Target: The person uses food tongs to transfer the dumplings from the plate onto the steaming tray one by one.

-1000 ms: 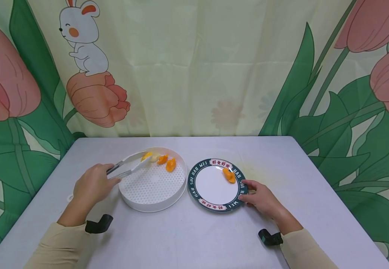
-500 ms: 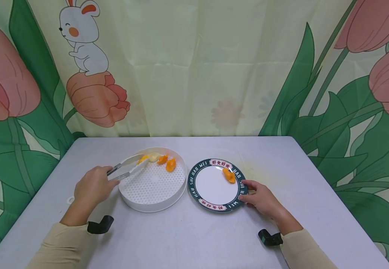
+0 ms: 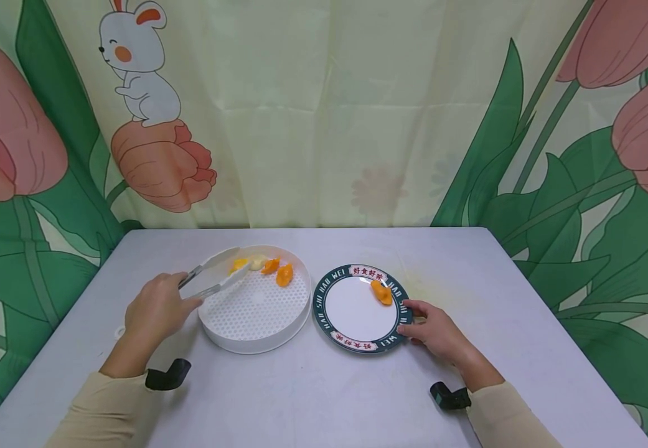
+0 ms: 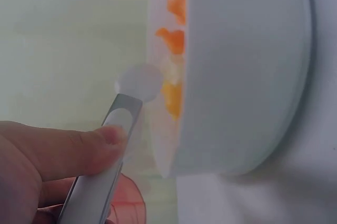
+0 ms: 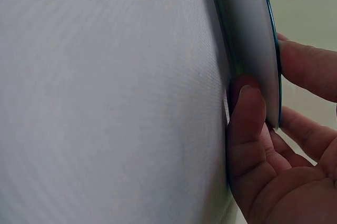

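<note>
In the head view my left hand (image 3: 155, 311) grips a pair of tongs (image 3: 214, 290) by the handle, its thumb pressed on one arm in the left wrist view. The tongs' spread tips reach over the white round steamer tray (image 3: 253, 345), one on each side of a yellow dumpling (image 3: 238, 265). Beside it lie a pale dumpling (image 3: 257, 263) and two orange dumplings, one nearer (image 3: 284, 274) and one farther (image 3: 270, 266). My right hand (image 3: 438, 330) holds the rim of a green-edged plate (image 3: 357, 317) between thumb and fingers. One orange dumpling (image 3: 381, 292) lies on that plate.
The tray and plate stand side by side on a white-covered table (image 3: 312, 398). A small white ring (image 3: 119, 332) shows by my left wrist. Behind the table hangs a curtain (image 3: 324, 124) printed with tulips and a rabbit.
The yellow dumpling has shifted a little left within the tray. The tongs' tips have drawn left with it and now stand wider apart. My right hand and the plate have stayed still.
</note>
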Demonstrator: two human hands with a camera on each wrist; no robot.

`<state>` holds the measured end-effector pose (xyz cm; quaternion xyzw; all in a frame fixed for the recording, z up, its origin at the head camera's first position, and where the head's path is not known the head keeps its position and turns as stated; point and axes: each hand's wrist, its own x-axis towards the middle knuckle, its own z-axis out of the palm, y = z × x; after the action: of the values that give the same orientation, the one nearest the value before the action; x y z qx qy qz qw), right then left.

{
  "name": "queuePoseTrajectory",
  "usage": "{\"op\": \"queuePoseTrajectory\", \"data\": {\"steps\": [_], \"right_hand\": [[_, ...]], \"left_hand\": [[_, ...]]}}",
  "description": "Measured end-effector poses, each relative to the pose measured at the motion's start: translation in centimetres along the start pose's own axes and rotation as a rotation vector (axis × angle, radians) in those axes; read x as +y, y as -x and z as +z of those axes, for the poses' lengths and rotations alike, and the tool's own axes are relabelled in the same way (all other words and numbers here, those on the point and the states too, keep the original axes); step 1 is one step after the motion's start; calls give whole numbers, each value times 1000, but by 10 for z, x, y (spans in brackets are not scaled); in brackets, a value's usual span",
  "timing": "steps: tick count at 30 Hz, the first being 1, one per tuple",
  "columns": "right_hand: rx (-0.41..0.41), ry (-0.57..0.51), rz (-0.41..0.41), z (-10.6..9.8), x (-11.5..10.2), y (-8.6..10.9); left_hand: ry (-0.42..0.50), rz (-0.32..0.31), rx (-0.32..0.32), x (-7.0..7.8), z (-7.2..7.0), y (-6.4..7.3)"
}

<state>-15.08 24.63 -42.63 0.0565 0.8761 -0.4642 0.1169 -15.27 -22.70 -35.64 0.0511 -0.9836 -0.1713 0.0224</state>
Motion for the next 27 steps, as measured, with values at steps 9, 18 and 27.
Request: {"op": "queuePoseTrajectory", "data": {"steps": [9,18,27], "right_hand": [[0,2,3,0,-1,2],[1,10,6,0,-3,2],[3,17,12,0,-3,1]], "left_hand": [[20,38,-39,32,-2,5],[32,136,-64,65,12,5],[59,259,-53,98,32,2]]}}
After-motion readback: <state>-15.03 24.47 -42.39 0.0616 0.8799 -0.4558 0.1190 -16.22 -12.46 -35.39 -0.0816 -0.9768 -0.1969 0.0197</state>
